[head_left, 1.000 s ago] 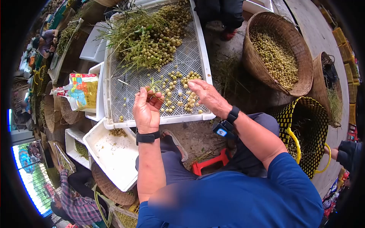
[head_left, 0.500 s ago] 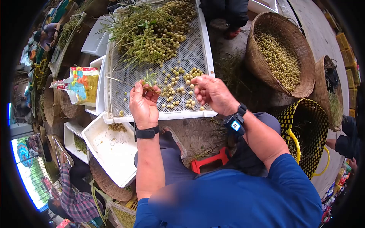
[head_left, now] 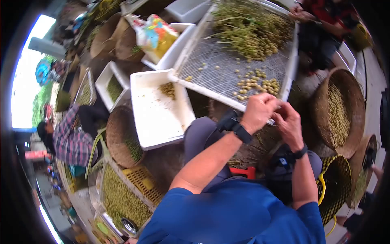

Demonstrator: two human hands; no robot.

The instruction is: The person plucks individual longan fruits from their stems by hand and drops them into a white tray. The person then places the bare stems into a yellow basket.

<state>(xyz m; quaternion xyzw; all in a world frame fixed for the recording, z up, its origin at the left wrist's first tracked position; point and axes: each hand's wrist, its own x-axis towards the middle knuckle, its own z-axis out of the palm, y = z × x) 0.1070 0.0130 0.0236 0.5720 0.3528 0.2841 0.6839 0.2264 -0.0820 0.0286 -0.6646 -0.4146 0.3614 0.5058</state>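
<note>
A tangled heap of round, yellowish-green fruits on thin green stems (head_left: 252,32) lay at the far side of the white mesh tray (head_left: 211,93). Loose fruits (head_left: 258,84) were scattered toward its near right corner, many touching, others apart.

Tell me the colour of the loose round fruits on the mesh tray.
The loose round fruits are pale yellowish-tan; the head view shows them best.

A heap of stemmed fruit (head_left: 254,30) lies toward the tray (head_left: 211,93)'s far edge, loose fruit (head_left: 256,83) near its near right corner. Left of the tray, a box (head_left: 176,51) holds a bag (head_left: 159,37); a tub (head_left: 156,118) sits beside the tray's near left corner, a basket (head_left: 359,103) to its right.
</note>
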